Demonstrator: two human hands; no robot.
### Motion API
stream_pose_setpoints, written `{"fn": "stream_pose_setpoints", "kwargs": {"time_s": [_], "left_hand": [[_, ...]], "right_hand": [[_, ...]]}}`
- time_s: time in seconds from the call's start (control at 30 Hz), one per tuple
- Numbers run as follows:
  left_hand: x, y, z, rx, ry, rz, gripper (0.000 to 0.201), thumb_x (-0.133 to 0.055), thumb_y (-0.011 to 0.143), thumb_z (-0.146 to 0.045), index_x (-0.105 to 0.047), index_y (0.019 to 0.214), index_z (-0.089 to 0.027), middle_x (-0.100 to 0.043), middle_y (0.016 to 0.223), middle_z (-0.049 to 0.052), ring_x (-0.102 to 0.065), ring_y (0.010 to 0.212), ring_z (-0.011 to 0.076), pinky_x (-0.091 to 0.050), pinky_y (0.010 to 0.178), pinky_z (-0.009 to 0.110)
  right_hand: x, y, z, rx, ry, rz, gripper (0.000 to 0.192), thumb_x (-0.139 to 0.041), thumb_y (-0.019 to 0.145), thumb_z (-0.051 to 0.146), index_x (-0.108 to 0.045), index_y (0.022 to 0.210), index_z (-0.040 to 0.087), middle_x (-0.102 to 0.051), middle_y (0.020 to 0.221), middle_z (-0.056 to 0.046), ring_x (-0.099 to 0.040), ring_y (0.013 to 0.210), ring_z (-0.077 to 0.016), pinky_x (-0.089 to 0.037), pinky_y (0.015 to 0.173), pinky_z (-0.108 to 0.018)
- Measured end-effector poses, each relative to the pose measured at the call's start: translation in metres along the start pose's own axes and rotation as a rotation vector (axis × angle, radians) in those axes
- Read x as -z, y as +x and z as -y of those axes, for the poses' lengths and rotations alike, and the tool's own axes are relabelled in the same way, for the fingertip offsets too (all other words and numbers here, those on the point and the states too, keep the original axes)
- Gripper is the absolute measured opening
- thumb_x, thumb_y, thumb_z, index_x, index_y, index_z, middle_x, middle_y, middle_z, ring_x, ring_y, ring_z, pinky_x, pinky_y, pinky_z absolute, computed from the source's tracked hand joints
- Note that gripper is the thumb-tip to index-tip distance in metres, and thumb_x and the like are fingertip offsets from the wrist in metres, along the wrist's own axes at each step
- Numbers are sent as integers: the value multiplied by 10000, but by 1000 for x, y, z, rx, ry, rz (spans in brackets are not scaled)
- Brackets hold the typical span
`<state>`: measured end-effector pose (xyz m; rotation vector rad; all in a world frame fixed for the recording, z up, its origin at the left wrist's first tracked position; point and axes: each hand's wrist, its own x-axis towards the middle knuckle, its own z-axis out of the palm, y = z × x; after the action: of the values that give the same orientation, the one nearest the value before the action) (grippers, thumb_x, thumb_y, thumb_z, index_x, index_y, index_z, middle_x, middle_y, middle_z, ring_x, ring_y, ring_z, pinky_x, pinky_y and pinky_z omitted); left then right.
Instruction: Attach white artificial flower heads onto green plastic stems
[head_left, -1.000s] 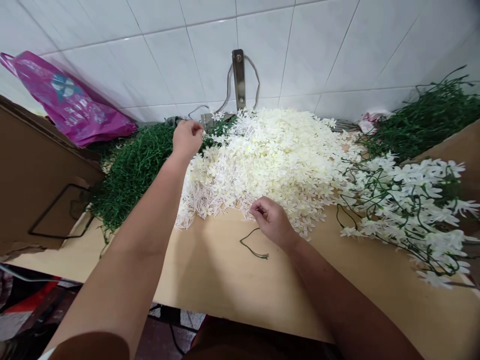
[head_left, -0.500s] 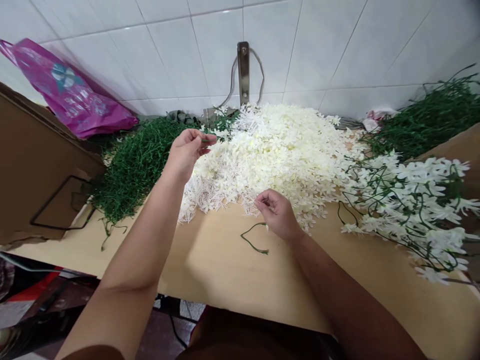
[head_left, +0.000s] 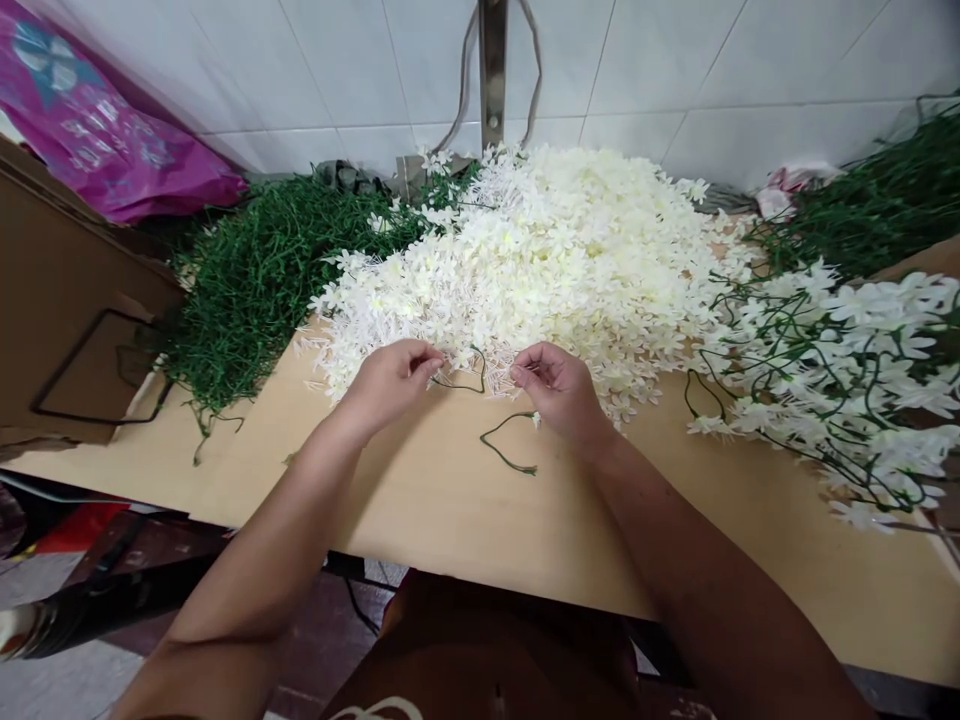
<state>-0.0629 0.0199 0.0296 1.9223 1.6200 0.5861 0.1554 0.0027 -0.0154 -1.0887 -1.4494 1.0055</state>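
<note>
Between the left hand (head_left: 390,380) and right hand (head_left: 559,390), both pinched shut, a thin green stem (head_left: 459,381) hangs just short of the white blossom heap (head_left: 540,270), and any slack pinch could drop it among the blossoms.

Two hands: left hand (head_left: 390,378) and right hand (head_left: 559,388), each pinching one green stem. One loose white blossom heap (head_left: 555,260) behind them, two green stem piles (head_left: 255,270) (head_left: 877,205), one pink bag (head_left: 97,140).
</note>
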Motion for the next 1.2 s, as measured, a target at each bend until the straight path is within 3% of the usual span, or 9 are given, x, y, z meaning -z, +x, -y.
{"fn": "stream_pose_setpoints", "kwargs": {"time_s": [0.1, 0.2, 0.37, 0.53, 0.63, 0.77, 0.87, 1.03, 1.2], "left_hand": [[-8, -13, 4, 91, 278, 51, 272, -573, 805, -432, -600, 649, -211, -588, 609, 32, -482, 571, 179, -311, 579, 286], [-19, -12, 5, 176, 402, -12, 383, -529, 831, -537, -521, 622, -215, -543, 588, 49, -493, 580, 210, -310, 585, 300], [-31, 7, 4, 194, 355, -141, 373, -596, 803, -499, -449, 603, -221, -523, 583, 52, -562, 685, 260, -379, 658, 331], [-38, 16, 1, 185, 371, -116, 199, -570, 822, -331, -510, 674, -212, -611, 707, 71, -578, 710, 243, -389, 640, 325], [-34, 18, 7, 163, 245, -108, 174, -598, 804, -300, -523, 678, -207, -599, 692, 47, -540, 657, 198, -369, 605, 303], [-20, 19, 13, 154, -226, -121, 201, -628, 787, -279, -470, 689, -201, -537, 590, -18, -488, 559, 127, -357, 555, 249], [-16, 15, 8, 124, -515, -61, 202, -672, 741, -258, -483, 716, -192, -508, 568, -44, -463, 523, 95, -346, 528, 223], [-37, 4, -5, 80, -630, 59, 139, -660, 749, -279, -581, 760, -165, -525, 631, -35, -441, 573, 84, -352, 568, 224], [-49, -3, -7, 51, -726, 131, 258, -683, 747, -392, -550, 730, -171, -470, 610, -40, -387, 563, 86, -306, 549, 232]], "right_hand": [[-1, 0, -3, -23, 1, 5, 124, -623, 776, 299, -565, 741, 195, -578, 683, -1, -542, 638, -129, -473, 619, -286], [-3, -1, -4, -24, -12, 20, 106, -611, 779, 279, -560, 737, 195, -564, 673, 6, -521, 614, -122, -456, 589, -277], [-4, -3, -5, -11, -80, 44, 85, -592, 791, 255, -564, 738, 195, -560, 671, 5, -511, 616, -122, -436, 573, -267], [-3, -2, -9, 0, -110, 44, 75, -601, 783, 257, -582, 745, 195, -576, 679, 0, -526, 627, -131, -437, 583, -275], [-3, -1, -10, 12, -102, 37, 73, -600, 783, 246, -576, 734, 198, -576, 674, -1, -531, 627, -133, -439, 586, -277], [-4, -2, -9, 13, -84, 40, 69, -594, 777, 239, -570, 728, 197, -560, 655, 5, -511, 598, -124, -432, 574, -277], [-6, -3, -7, -3, -58, 48, 79, -606, 775, 256, -571, 734, 198, -567, 662, 3, -510, 599, -123, -430, 566, -274], [-5, -2, -4, -72, 63, 43, 113, -641, 762, 286, -587, 741, 190, -584, 662, 3, -537, 619, -125, -455, 597, -280], [-5, 1, -6, -157, 142, 45, 177, -687, 739, 335, -586, 738, 189, -613, 641, -2, -574, 616, -134, -483, 606, -286]]}}
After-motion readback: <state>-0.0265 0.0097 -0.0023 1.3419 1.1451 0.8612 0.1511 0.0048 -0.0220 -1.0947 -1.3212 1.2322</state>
